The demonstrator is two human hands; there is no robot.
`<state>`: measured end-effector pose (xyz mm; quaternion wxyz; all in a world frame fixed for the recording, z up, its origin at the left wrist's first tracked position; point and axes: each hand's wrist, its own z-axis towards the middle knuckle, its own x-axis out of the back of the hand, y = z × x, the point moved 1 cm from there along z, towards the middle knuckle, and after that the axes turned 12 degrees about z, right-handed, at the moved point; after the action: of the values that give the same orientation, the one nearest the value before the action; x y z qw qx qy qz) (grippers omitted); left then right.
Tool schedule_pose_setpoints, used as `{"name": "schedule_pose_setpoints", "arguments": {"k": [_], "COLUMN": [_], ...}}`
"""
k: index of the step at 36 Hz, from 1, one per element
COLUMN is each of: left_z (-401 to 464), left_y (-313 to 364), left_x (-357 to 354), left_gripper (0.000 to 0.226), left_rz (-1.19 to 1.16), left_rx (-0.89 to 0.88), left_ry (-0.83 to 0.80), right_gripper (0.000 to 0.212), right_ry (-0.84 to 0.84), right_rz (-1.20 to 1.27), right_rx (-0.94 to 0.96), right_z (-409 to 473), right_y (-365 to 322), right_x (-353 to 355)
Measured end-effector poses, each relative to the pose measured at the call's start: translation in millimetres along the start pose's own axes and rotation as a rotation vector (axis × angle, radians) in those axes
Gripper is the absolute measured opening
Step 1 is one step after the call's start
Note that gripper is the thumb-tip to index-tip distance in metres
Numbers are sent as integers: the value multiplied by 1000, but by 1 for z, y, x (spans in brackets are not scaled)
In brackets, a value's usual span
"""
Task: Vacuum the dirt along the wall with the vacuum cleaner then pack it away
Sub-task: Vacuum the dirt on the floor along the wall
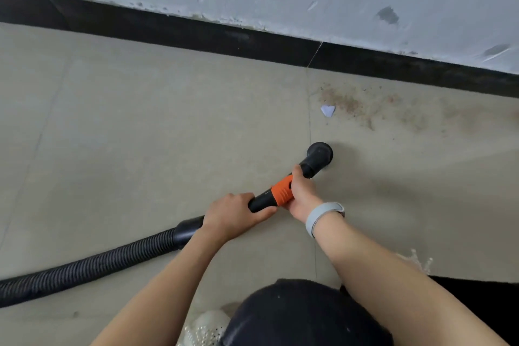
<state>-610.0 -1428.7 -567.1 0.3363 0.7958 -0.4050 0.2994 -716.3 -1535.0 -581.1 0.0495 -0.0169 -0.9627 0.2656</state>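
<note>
While both hands clench wand, left hand (234, 215) behind orange collar (281, 193), right hand (302, 195) ahead: nozzle (319, 155) on floor (140, 121), short of dirt (365, 105) along skirting (196, 34). Risk: paper scrap (328, 110) blocks nozzle; hose (92, 267) drags.

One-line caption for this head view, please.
Both hands, left hand and right hand, grip the vacuum nozzle, short of the dirt along the baseboard.

Both bare forearms reach forward; the left hand (234, 215) and right hand (302, 195) are curled closed, apparently gripping, fingers mostly hidden.
</note>
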Motion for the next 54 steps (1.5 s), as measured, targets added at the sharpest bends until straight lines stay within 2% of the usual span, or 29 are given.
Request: {"name": "schedule_pose_setpoints", "arguments": {"k": [10,14,17,19,24,30,40,49,54], "left_z": [35,48,58,65,74,78,99,104,99], "left_y": [22,41,62,76,109,116,123,112,103], "left_x": [20,24,25,26,33,51,62,60,62], "left_gripper": [53,50,48,46,46,44,41,43,41], "left_rz": [0,-4,-82,-125,-123,-177,-128,-309,-364], "left_rx": [245,274,311,336,366,406,339,274,282], "left_ry": [246,204,215,207,140,44,68,135,225], "right_gripper": [58,50,58,54,71,70,64,67,67], "right_ry": [-109,-169,-208,-238,-251,-263,-361,-363,-375], "right_rz": [-165,-233,-351,-378,-343,-373,-271,-257,-212], "right_rx": [4,-31,4,13,-11,17,-24,-14,-2], "right_z": [37,53,66,75,97,95,102,95,81], "right_y": [-57,-74,-92,-102,-117,-128,-159,-156,-158], "right_x": [-36,-27,-21,-17,1,2,12,1,-12]}}
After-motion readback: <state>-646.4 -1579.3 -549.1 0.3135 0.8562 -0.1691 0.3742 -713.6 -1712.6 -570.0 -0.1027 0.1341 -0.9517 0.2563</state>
